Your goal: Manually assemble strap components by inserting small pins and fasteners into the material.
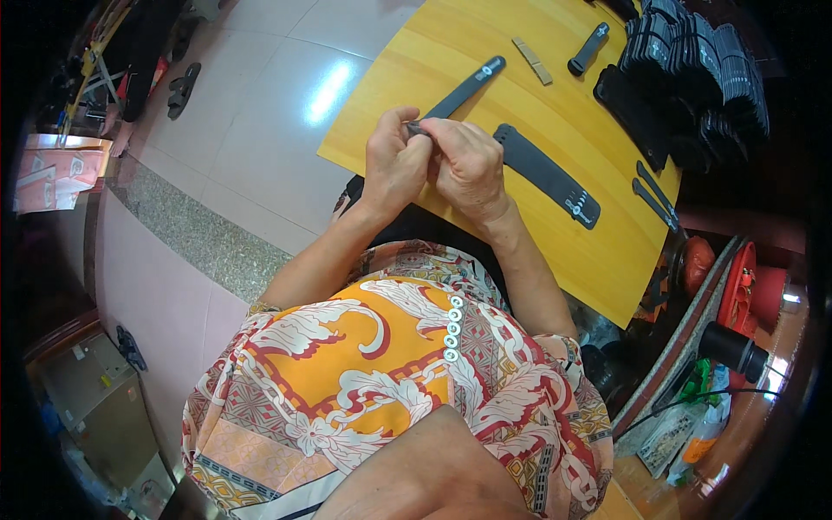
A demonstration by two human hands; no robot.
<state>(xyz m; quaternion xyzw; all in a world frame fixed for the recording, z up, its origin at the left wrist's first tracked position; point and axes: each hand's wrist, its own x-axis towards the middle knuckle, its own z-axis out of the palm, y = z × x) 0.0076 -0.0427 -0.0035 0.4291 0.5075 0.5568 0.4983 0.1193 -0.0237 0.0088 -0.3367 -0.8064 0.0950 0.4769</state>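
Observation:
Above the near left edge of the yellow table, my left hand (pixel 394 165) and my right hand (pixel 471 165) are close together, fingers closed in a pinch. Between the fingertips shows a small dark piece (pixel 416 128), mostly hidden. A narrow black strip with a rounded end (pixel 470 89) runs from behind my fingers toward the far right; whether it joins the small piece I cannot tell. Right of my right hand lies a wider flat black strip (pixel 550 178) with pale print and a notched end.
Farther back on the table (pixel 607 269) are a tan wooden strip (pixel 531 61) and a short black strap-like piece (pixel 588 49). Bundled black strips (pixel 693 61) are stacked at the far right. Two thin black strips (pixel 654 195) lie by the right edge, near a cluttered shelf (pixel 685 368).

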